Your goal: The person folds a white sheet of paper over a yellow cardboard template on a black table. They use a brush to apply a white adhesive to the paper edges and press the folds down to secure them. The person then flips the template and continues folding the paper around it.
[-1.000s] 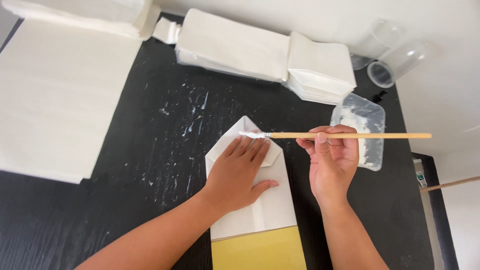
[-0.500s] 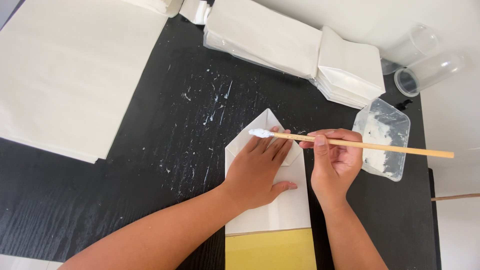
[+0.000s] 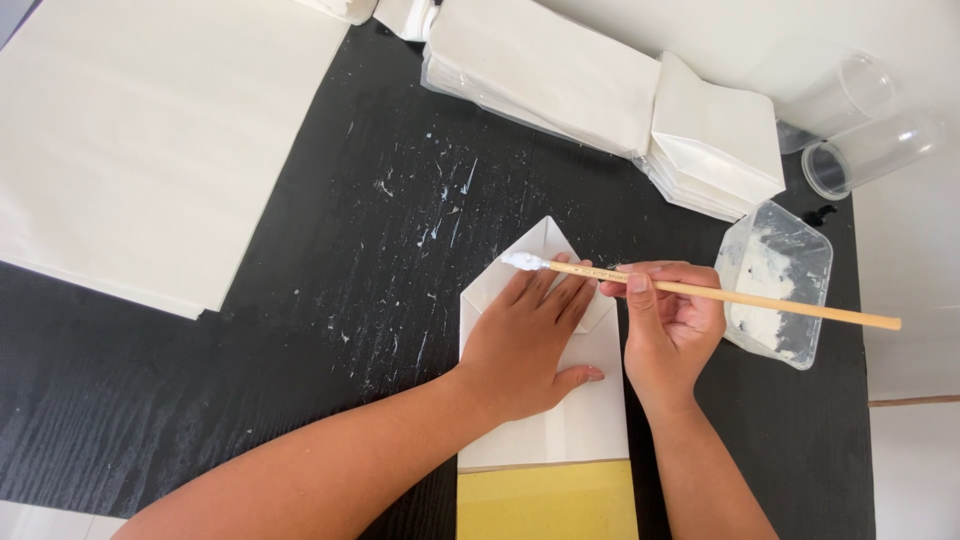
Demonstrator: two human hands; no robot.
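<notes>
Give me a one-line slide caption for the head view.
Left hand flattens folded white paper while right hand brushes glue with wooden brush.

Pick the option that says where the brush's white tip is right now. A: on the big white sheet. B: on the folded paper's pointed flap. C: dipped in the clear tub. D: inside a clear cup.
B: the brush tip lies on the folded paper near its point, beside the left hand.

2 hands: left hand (image 3: 525, 345), right hand (image 3: 672, 325). 1 brush (image 3: 700, 292). 1 folded bag (image 3: 580, 425) under the hands. 2 bag stacks (image 3: 545, 75) (image 3: 715, 140). 1 large sheet (image 3: 150, 140). 1 glue tub (image 3: 780, 285). 2 clear cups (image 3: 838, 98) (image 3: 868, 152). 1 table (image 3: 250, 380).
</notes>
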